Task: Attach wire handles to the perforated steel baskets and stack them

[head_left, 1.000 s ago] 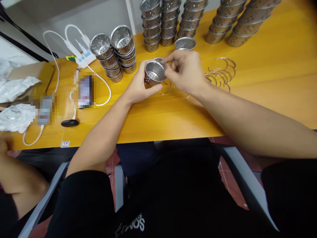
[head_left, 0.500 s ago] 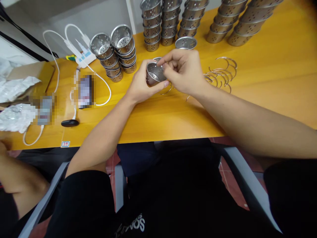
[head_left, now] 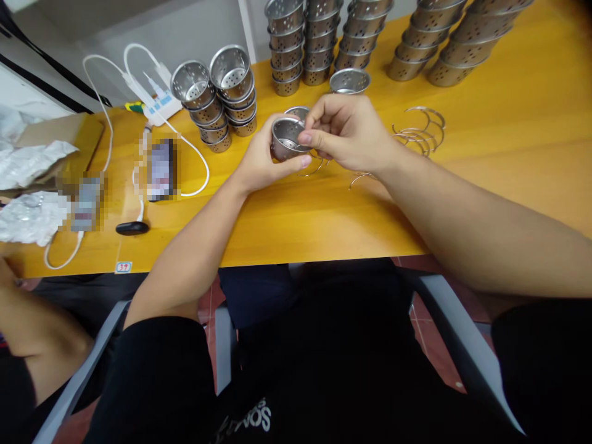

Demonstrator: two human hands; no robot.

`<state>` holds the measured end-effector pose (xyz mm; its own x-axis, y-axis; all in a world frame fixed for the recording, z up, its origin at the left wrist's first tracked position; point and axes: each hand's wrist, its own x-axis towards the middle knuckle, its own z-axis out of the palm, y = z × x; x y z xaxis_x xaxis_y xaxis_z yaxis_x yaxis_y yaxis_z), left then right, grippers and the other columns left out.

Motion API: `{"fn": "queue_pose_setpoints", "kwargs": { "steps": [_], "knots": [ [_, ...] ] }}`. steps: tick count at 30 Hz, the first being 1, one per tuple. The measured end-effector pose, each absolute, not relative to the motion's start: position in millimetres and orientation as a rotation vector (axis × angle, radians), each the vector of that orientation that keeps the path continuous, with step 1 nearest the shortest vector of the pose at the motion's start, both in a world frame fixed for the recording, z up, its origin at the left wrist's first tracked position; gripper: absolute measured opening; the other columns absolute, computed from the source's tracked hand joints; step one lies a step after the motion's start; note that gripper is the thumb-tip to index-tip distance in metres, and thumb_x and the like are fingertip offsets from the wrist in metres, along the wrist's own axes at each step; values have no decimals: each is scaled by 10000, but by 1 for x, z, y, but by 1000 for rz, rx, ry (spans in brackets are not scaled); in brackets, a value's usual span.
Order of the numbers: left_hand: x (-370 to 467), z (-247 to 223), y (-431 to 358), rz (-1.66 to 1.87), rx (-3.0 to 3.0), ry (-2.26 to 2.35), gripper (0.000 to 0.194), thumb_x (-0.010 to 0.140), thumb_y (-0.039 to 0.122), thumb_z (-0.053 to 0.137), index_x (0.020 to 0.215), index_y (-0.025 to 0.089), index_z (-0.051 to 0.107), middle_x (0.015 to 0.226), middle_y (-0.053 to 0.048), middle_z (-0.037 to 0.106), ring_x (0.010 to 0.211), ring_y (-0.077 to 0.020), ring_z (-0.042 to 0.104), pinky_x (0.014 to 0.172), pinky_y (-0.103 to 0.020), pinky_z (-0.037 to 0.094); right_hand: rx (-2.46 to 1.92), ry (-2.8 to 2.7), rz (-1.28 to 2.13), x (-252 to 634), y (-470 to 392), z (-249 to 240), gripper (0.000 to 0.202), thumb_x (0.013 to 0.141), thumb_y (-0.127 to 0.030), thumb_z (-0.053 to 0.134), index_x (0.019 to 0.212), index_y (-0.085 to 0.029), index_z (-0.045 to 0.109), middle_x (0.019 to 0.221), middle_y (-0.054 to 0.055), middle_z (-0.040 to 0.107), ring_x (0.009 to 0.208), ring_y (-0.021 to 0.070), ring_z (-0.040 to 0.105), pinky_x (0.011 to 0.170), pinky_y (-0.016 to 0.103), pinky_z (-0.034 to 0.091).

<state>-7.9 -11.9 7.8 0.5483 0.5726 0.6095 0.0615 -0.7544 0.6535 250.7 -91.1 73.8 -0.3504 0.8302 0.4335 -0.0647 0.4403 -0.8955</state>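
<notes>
My left hand (head_left: pixel 261 161) grips a small perforated steel cup (head_left: pixel 285 137) from the left and below, above the yellow table (head_left: pixel 296 209). My right hand (head_left: pixel 351 132) pinches a thin wire piece at the cup's rim, thumb and forefinger over the opening. Loose wire rings (head_left: pixel 419 132) lie on the table just right of my right hand. A single cup (head_left: pixel 349 81) stands behind my hands, and another cup's rim shows behind the held one.
Stacks of perforated cups (head_left: pixel 319 43) line the far edge, with two short stacks (head_left: pixel 215 98) at the left. A white power strip (head_left: pixel 160 105) with cables, a phone (head_left: pixel 160 169), a black oval object (head_left: pixel 132 227) and crumpled wrapping (head_left: pixel 28 185) lie left. Another person's arm (head_left: pixel 28 333) is at lower left.
My right thumb and forefinger have shifted down onto the cup's rim, and the cup has tilted slightly in my left hand. The view moved a little.
</notes>
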Motion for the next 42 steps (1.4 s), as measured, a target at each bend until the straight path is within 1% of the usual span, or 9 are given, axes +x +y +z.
{"fn": "queue_pose_setpoints", "kwargs": {
  "steps": [3, 6, 9, 13, 20, 26, 31, 35, 42],
  "knots": [
    [-8, 1, -7, 1152, 2265, 578, 1118, 868, 1118, 994, 1601, 318, 726, 1489, -110, 810, 1425, -457, 857, 1350, -681, 681, -709, -1661, 1084, 250, -91, 71, 686, 883, -879, 1214, 949, -345, 789, 726, -14, 650, 738, 260, 631, 648, 421, 598],
    [-9, -3, -3, 1141, 2312, 579, 1153, 886, 1175, 904, 1626, 312, 710, 1486, -114, 811, 1404, -465, 864, 1344, -714, 680, -745, -1685, 1060, 250, -91, 72, 721, 837, -923, 1215, 919, -357, 777, 711, -18, 644, 732, 278, 647, 643, 449, 626],
    [-10, -3, -2, 1115, 2347, 607, 1194, 864, 1224, 847, 1636, 326, 698, 1501, -110, 820, 1406, -469, 869, 1346, -727, 680, -724, -1688, 1041, 248, -91, 74, 744, 802, -952, 1212, 877, -362, 765, 699, -24, 616, 737, 290, 655, 721, 500, 672],
    [-9, 3, -6, 1078, 2345, 702, 1217, 808, 1241, 866, 1604, 336, 696, 1511, -105, 832, 1435, -487, 859, 1374, -737, 653, -669, -1681, 1063, 245, -91, 75, 716, 809, -905, 1227, 853, -362, 763, 710, -23, 607, 750, 291, 658, 812, 536, 682],
    [-5, 9, -12, 1048, 2321, 774, 1078, 943, 1025, 956, 1703, 334, 627, 1611, -147, 789, 1536, -479, 818, 1412, -722, 641, -829, -1746, 907, 248, -99, 79, 670, 803, -943, 1175, 943, -403, 805, 871, 32, 771, 862, 358, 676, 791, 579, 663],
    [-11, 2, 4, 1162, 2367, 794, 1074, 1028, 981, 933, 1828, 412, 498, 1806, -162, 684, 1748, -473, 705, 1485, -692, 603, -844, -1848, 690, 255, -109, 90, 576, 921, -822, 1143, 1242, -434, 864, 1200, 68, 871, 970, 370, 719, 926, 608, 704],
    [-18, -6, 18, 1182, 2350, 819, 1160, 1011, 1020, 923, 1871, 417, 429, 1838, -190, 663, 1782, -478, 663, 1506, -704, 579, -842, -1895, 511, 261, -109, 91, 333, 1069, -726, 997, 1213, -450, 881, 1420, 115, 837, 1073, 430, 746, 976, 669, 699],
    [-21, -11, 23, 1213, 2364, 715, 1184, 984, 1114, 845, 1857, 422, 443, 1846, -187, 652, 1771, -471, 657, 1509, -695, 571, -845, -1927, 494, 261, -107, 90, 330, 1098, -718, 958, 1236, -430, 875, 1468, 119, 832, 1070, 407, 746, 1010, 660, 696],
    [-20, -8, 18, 1199, 2296, 785, 1199, 904, 1141, 886, 1787, 421, 512, 1791, -177, 670, 1740, -493, 653, 1469, -711, 590, -852, -1916, 536, 261, -108, 95, 269, 1047, -685, 1011, 1167, -482, 881, 1381, 113, 862, 1275, 493, 769, 1056, 724, 708]
  ]
}}
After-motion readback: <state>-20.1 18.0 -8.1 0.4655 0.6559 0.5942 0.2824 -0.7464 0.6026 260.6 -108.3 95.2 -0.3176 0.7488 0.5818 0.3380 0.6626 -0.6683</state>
